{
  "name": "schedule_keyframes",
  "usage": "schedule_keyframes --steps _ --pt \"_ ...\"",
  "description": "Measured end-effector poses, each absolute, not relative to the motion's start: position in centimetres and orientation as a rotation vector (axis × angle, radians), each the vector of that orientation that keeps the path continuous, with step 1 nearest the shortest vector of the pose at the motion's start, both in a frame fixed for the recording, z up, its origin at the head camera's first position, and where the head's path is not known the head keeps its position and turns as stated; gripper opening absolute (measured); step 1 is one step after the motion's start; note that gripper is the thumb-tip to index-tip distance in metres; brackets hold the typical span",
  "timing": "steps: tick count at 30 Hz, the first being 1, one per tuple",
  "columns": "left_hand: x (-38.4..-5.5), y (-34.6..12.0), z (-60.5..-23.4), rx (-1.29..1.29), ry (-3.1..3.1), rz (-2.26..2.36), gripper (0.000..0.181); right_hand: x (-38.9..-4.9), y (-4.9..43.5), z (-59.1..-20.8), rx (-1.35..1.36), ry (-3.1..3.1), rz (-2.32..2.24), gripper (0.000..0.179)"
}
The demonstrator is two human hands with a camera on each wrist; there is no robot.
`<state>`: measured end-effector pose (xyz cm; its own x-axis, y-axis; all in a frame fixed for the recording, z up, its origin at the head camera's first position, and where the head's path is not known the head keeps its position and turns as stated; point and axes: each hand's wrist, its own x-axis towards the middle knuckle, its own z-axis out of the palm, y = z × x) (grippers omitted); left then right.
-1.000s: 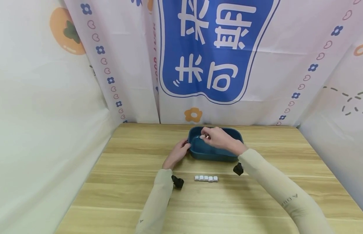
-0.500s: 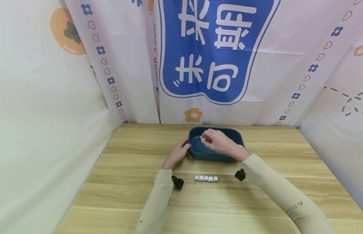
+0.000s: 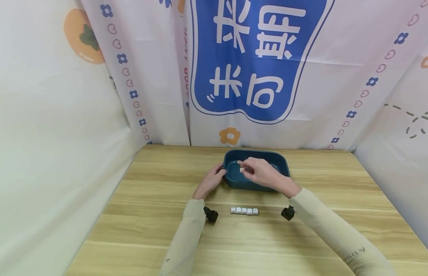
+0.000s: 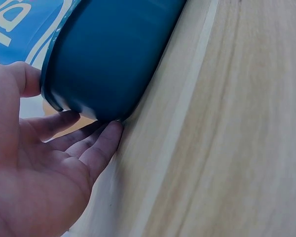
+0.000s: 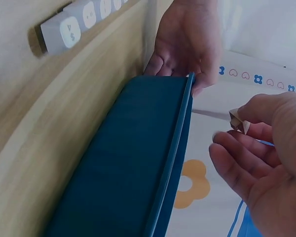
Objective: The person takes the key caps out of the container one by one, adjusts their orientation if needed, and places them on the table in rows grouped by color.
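Note:
A dark teal, rounded rectangular plastic box [image 3: 250, 185] stands on the wooden table near its far edge. My left hand [image 3: 211, 181] grips the box's left end, thumb at the rim and fingertips against the outer wall in the left wrist view. Over the box's opening, my right hand [image 3: 260, 172] pinches a small white keycap [image 5: 238, 122] between thumb and index finger, its hollow underside partly showing. Another small pale piece [image 3: 239, 162] shows inside the box near the back left. Several white keycaps [image 3: 244, 211] lie in a straight row in front of the box.
The wooden tabletop [image 3: 158, 237] spreads out around the box and row. A printed cloth [image 3: 303, 130] hangs right behind the far table edge, with further pale cloth at both sides. A small black camera [image 3: 211, 215] sits at the left wrist.
My right hand has drawn slightly right and toward the body with the keycap, still above the box. My left hand keeps its hold, and the head view has shifted slightly.

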<state>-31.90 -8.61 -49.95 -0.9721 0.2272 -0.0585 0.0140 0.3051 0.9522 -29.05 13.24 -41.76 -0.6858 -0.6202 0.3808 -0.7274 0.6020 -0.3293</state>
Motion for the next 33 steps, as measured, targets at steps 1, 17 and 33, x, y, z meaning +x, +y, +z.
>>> schedule_keyframes --steps 1,17,33 --pt "-31.9 -8.6 -49.9 0.226 2.38 1.74 0.049 -28.9 13.3 -41.8 1.118 -2.602 0.694 0.011" --pt "-32.0 -8.4 -50.0 0.213 2.395 1.721 0.049 -26.7 13.4 -42.3 1.164 -2.634 0.777 0.01" --pt "-32.0 -8.5 -50.0 0.209 2.409 1.7 0.048 -24.7 12.9 -43.1 1.199 -2.649 0.699 0.007"
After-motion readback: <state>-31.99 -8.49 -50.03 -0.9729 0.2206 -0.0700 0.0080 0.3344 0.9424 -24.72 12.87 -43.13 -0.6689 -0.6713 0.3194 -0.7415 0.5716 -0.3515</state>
